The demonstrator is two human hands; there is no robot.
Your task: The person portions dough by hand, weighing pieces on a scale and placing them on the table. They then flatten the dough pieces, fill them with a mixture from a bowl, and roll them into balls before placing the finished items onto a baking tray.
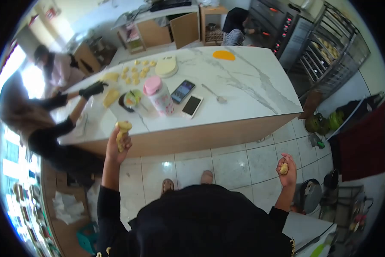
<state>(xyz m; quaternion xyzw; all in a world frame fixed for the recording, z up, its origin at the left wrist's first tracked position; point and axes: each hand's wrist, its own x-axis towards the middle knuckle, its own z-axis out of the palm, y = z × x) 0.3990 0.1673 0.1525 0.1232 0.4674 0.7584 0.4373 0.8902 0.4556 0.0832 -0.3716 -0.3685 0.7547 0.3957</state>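
Observation:
My left hand (118,144) is raised near the counter's front edge, its fingers wrapped round a yellowish piece of dough (124,126) that sticks out above and below the grip. Off to the right, over the tiled floor, my right hand (287,169) is closed on a smaller dough piece (284,168). On the marble counter (243,94) are several small dough pieces (135,75), a pink-capped bottle (159,96), two phones (183,91) (192,106), a spoon (220,99) and a bowl (130,100) with something green in it.
A person in black gloves (92,90) works at the counter's left end, with another person (57,68) behind. A third person (236,28) is by the ovens (269,21). A tray rack (327,47) stands at the right, above green gas cylinders (323,124).

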